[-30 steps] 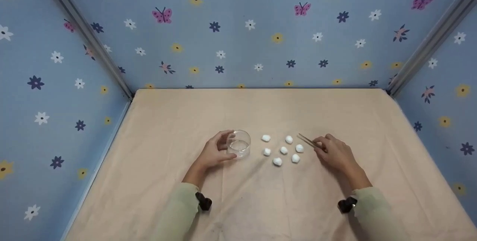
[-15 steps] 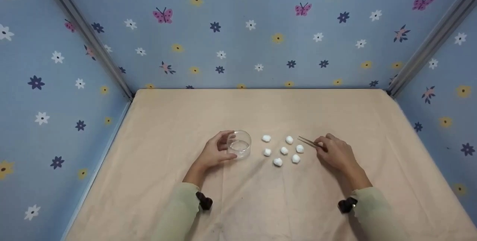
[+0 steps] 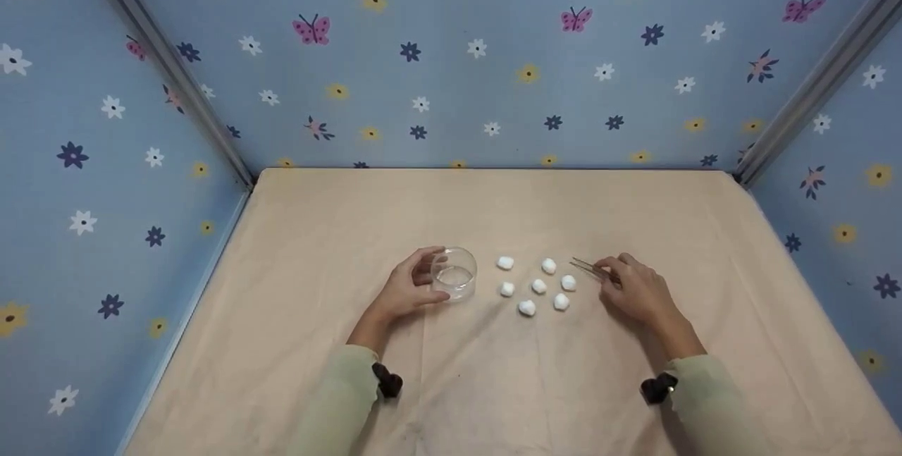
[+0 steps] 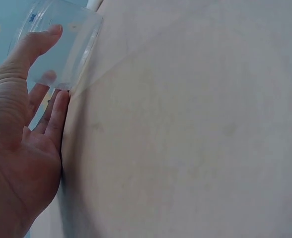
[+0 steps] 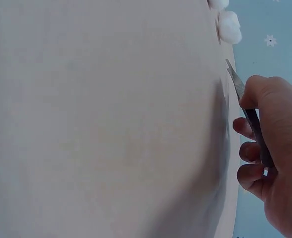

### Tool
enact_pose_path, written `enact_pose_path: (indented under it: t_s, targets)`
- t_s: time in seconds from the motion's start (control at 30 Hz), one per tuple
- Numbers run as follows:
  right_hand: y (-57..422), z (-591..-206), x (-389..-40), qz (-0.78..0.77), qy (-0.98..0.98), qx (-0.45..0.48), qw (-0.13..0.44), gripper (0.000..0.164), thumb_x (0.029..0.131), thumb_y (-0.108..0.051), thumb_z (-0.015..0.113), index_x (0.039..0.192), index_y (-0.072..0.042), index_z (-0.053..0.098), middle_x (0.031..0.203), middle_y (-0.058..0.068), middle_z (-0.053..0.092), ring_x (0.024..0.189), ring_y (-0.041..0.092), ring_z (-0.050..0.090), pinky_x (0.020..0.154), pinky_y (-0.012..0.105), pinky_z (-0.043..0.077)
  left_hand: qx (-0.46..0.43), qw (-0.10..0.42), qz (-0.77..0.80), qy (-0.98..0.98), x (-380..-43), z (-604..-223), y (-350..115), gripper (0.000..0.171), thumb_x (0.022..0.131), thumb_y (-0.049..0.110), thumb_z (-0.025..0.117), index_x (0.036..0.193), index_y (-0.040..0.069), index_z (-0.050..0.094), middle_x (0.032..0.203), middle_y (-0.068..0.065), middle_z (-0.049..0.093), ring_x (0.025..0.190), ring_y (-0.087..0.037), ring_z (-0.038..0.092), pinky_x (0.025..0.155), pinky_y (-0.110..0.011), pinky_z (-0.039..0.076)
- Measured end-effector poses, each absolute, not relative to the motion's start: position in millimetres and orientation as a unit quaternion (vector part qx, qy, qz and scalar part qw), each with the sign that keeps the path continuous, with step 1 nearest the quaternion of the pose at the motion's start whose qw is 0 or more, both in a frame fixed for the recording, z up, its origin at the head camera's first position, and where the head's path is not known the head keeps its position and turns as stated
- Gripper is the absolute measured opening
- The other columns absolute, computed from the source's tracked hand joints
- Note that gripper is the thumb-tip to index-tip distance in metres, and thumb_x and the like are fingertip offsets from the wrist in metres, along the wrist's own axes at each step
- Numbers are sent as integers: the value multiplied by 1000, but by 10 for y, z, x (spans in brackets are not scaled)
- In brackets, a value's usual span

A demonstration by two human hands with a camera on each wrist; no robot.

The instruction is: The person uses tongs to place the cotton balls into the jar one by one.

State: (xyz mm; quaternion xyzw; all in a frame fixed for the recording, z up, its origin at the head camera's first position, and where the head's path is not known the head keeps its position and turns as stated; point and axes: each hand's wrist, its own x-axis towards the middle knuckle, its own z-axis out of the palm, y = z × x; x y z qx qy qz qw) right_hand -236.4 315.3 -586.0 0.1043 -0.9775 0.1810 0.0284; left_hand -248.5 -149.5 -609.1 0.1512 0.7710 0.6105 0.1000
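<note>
My left hand (image 3: 407, 285) holds a clear round cup (image 3: 454, 285) upright on the cloth, thumb on the near side and fingers on the far side. In the left wrist view the thumb and fingertips press against the cup's transparent wall (image 4: 69, 47). My right hand (image 3: 638, 290) pinches a pair of metal tweezers (image 3: 586, 268), whose tips point left and stand slightly apart with nothing between them. Several white cotton balls (image 3: 538, 287) lie loose between the two hands. The nearest cotton ball (image 3: 568, 283) is just left of the tweezers, not touching them.
A beige cloth (image 3: 338, 230) with soft creases covers the table. Blue flowered panels (image 3: 451, 54) rise at the back and both sides, with grey posts (image 3: 169, 68) in the corners. Black wrist cameras (image 3: 659, 388) sit at both green sleeves.
The tweezers' tips have shifted slightly right, away from the cotton balls, and turned a little. My left hand and the cup stay in place.
</note>
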Motion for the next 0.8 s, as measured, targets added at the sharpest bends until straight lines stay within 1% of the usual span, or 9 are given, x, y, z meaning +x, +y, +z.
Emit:
enact_pose_path:
  t_s: [0.07, 0.17, 0.33, 0.43, 0.6, 0.7, 0.8]
  targets:
    - [3159, -5863, -2366, 182, -977, 106, 24, 35, 101, -13, 70, 135, -10, 76, 110, 16, 76, 84, 29, 67, 75, 57, 59, 156, 98, 609, 772, -2486, -6098, -1493, 89, 88, -1, 92, 167, 6, 50, 162, -28, 60, 142, -48, 67, 122, -49, 58]
    - [3159, -5863, -2372, 184, -977, 107, 23, 31, 105, -16, 70, 135, -9, 77, 110, 16, 80, 85, 28, 69, 76, 57, 60, 163, 92, 604, 775, -2499, -6118, -1491, 91, 88, 1, 93, 167, 7, 50, 160, -28, 61, 140, -46, 68, 119, -44, 60]
    - [3167, -5857, -2382, 185, -977, 102, 26, 27, 110, -21, 72, 133, -9, 78, 108, 14, 84, 84, 24, 71, 76, 55, 61, 176, 73, 595, 781, -2512, -6136, -1496, 92, 86, 4, 95, 167, 7, 50, 156, -28, 63, 135, -39, 72, 114, -36, 62]
    - [3181, -5858, -2384, 186, -977, 103, 28, 25, 110, -20, 71, 131, -9, 78, 104, 12, 84, 80, 22, 68, 74, 53, 59, 177, 75, 597, 779, -2504, -6122, -1492, 92, 86, 3, 94, 167, 7, 50, 156, -29, 63, 135, -41, 71, 114, -37, 62]
    - [3199, -5874, -2382, 187, -976, 111, 32, 23, 109, -17, 71, 129, -8, 78, 99, 12, 82, 76, 19, 63, 70, 49, 56, 167, 93, 610, 769, -2496, -6105, -1483, 90, 88, -2, 91, 167, 7, 50, 159, -30, 60, 140, -48, 68, 119, -44, 60]
    - [3202, -5881, -2385, 194, -974, 112, 30, 23, 108, -16, 71, 128, -7, 78, 95, 10, 80, 74, 18, 60, 68, 43, 52, 164, 93, 613, 767, -2495, -6111, -1484, 89, 88, -3, 91, 167, 6, 50, 159, -31, 59, 141, -50, 67, 120, -46, 59]
    - [3203, -5878, -2394, 203, -973, 108, 21, 23, 108, -15, 70, 128, -6, 77, 90, 8, 76, 74, 18, 55, 68, 38, 45, 162, 92, 613, 768, -2497, -6118, -1482, 89, 88, -3, 91, 167, 6, 51, 159, -31, 60, 141, -49, 67, 120, -46, 58]
